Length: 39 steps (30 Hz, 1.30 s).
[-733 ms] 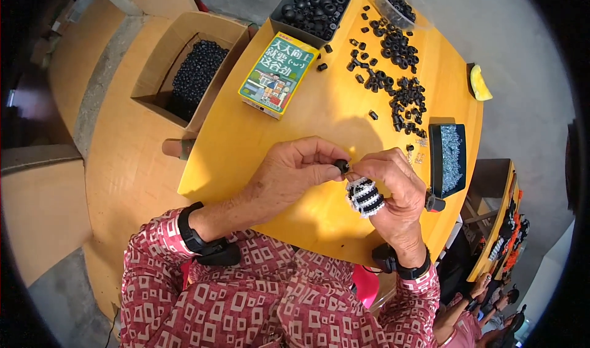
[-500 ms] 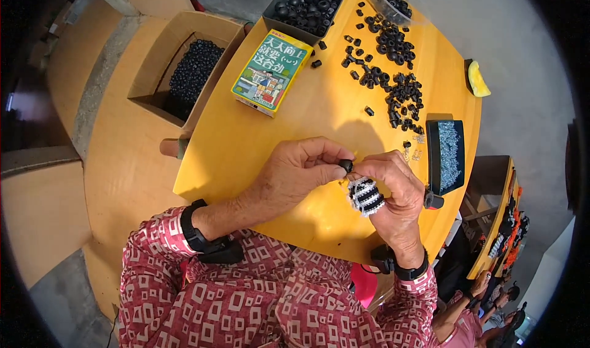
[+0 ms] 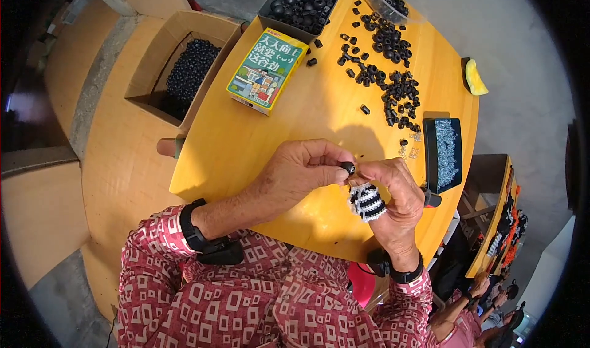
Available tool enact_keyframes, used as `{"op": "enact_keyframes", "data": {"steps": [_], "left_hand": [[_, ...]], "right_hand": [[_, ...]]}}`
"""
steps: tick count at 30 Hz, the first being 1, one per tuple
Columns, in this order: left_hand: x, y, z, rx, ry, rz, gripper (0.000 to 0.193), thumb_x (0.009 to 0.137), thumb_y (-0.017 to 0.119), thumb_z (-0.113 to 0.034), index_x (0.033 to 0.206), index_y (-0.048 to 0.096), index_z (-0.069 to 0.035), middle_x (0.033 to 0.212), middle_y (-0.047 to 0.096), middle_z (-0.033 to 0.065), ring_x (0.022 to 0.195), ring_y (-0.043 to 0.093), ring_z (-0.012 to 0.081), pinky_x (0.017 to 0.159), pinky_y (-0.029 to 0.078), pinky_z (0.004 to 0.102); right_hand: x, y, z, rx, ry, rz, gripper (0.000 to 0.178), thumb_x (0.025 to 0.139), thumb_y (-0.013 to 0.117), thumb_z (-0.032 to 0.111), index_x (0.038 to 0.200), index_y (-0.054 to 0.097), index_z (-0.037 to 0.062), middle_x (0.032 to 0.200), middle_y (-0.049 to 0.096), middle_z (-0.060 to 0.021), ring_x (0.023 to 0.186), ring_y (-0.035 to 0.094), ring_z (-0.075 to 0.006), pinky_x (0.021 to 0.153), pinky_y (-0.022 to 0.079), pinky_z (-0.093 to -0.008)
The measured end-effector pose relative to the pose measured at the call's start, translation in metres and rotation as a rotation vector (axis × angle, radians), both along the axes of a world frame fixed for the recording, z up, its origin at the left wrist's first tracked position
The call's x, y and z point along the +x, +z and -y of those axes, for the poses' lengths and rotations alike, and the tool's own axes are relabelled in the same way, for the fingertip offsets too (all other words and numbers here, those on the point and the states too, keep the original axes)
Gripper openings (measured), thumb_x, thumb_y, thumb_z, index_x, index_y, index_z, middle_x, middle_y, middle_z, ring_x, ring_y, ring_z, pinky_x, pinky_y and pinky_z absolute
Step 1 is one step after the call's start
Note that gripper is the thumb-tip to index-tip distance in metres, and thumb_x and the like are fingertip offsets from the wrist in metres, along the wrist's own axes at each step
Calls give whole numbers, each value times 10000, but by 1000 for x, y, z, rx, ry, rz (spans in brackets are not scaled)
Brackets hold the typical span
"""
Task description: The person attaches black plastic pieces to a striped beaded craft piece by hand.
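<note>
My left hand (image 3: 295, 171) pinches a small rounded black part (image 3: 348, 167) between thumb and fingertips, with a hole showing on one side. Close beside it, my right hand (image 3: 399, 194) has thumb and forefinger pressed together near that hole; whatever they grip is too small to make out. A black-and-white striped knitted piece (image 3: 367, 201) covers the curled fingers of my right hand. Both hands hover over the yellow table (image 3: 246, 145), near its front edge.
Loose black parts (image 3: 399, 96) lie spread at the far right, beside a clear tub (image 3: 393, 3). A dark tray (image 3: 445, 154) holds small clear pieces. Farther left are a green box (image 3: 268, 71), a black bin (image 3: 304, 7) and a carton (image 3: 178, 77). A co-worker's arm (image 3: 458, 308) shows lower right.
The black part has turned slightly in my left fingers, so its hole shows more. My right hand has shifted a little with the striped piece. The view has moved slightly.
</note>
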<state>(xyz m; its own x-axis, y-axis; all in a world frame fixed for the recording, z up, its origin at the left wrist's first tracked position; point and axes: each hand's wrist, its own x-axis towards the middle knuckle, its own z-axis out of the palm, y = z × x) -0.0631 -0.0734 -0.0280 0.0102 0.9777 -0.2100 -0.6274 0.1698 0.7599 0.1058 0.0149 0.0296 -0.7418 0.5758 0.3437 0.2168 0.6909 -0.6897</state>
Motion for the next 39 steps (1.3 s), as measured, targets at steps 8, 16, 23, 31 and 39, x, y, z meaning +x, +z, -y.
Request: {"op": "enact_keyframes", "data": {"steps": [8,16,23,31,39], "left_hand": [[-2,5,1,-37,8,-40,232,925,661,-62,1144,644,12,1024,680,37,925,636,94,836,525,235],[-2,5,1,-49,-3,-28,236,916,670,-57,1139,645,13,1024,679,41,919,639,95,830,528,233],[-3,6,1,-41,-4,-36,224,919,656,-38,1136,643,17,1022,679,51,933,643,102,837,534,241],[1,-3,1,-10,10,-50,211,926,644,-31,1132,633,17,1029,679,58,921,653,113,832,539,242],[0,1,2,-40,-21,-60,205,913,649,-3,1115,628,15,1016,675,45,944,650,110,869,527,244]], "right_hand": [[6,4,-2,481,105,186,391,662,697,144,1025,692,-1,941,633,-107,825,604,-267,753,470,-386],[9,1,-4,457,100,185,398,670,673,156,1039,686,10,961,629,-118,836,605,-286,759,468,-399],[9,-2,-2,393,63,122,356,685,685,147,1020,695,26,961,632,-103,835,607,-285,758,468,-401],[6,-3,-3,452,91,178,385,683,705,169,1036,690,19,955,630,-101,840,605,-283,771,464,-399],[-2,25,-34,325,93,203,256,741,702,113,973,670,10,911,630,-139,839,608,-303,714,481,-404]]}}
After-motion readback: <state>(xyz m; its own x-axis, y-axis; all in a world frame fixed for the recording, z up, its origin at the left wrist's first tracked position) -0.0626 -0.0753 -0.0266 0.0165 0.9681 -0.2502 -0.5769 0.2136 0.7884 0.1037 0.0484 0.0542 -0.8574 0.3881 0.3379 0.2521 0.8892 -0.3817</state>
